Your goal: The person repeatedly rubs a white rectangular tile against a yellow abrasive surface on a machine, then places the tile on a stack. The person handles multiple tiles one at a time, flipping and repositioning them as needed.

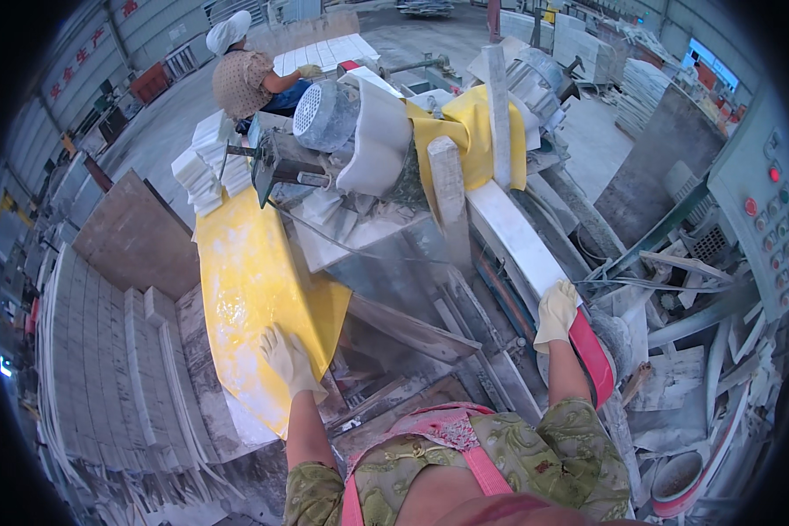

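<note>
My left hand point(290, 360), in a cream rubber glove, lies with its fingers stretched out on a wet, shiny yellow sheet point(245, 285). The sheet drapes over a long support on my left. On the right, my gloved right hand point(557, 316) is closed over the near end of a long white stone strip point(517, 241). That strip lies lengthwise on a narrow track with a red belt point(593, 355); its far end runs under a hanging yellow flap point(471, 131). The underside of my right fingers is hidden.
A machine with a dusty motor point(326, 114) stands ahead, white blocks point(210, 162) beside it. A co-worker point(245, 79) is at the far left. Stacked slabs point(96, 351) fill the left side. A control panel point(767, 210) and broken offcuts point(675, 377) are at right.
</note>
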`<state>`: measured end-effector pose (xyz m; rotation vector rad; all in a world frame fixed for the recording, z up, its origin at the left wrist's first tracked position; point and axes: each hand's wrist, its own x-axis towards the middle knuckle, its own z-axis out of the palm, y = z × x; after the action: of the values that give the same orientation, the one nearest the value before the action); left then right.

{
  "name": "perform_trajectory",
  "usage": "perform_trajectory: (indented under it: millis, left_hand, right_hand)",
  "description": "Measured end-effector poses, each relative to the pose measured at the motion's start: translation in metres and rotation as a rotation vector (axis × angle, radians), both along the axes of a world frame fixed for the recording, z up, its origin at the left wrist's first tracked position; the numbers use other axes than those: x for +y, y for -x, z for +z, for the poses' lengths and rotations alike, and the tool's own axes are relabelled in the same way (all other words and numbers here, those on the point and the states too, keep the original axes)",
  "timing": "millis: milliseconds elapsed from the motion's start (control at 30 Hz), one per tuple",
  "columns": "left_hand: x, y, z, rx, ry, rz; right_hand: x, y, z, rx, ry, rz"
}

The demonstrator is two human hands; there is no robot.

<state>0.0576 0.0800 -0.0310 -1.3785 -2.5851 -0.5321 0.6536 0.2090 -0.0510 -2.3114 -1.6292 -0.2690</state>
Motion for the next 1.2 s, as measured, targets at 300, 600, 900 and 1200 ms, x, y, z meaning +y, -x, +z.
perform_trajectory:
  millis: [300, 600, 900, 1200]
  left_hand:
    - [0.003, 0.007, -0.003, 0.017, 0.065, -0.005]
    - [0.001, 0.005, -0.004, 0.041, 0.045, -0.012]
    - [0.000, 0.004, -0.003, 0.011, 0.004, -0.020]
    - [0.000, 0.002, 0.000, 0.021, 0.011, -0.018]
  right_hand:
    - [0.001, -0.012, -0.029, 0.072, 0.020, -0.066]
    - [-0.003, -0.019, -0.040, 0.094, -0.081, -0.055]
    - [-0.010, -0.020, -0.036, 0.071, -0.100, -0.057]
    - [-0.028, -0.010, 0.001, -0.042, 0.049, -0.003]
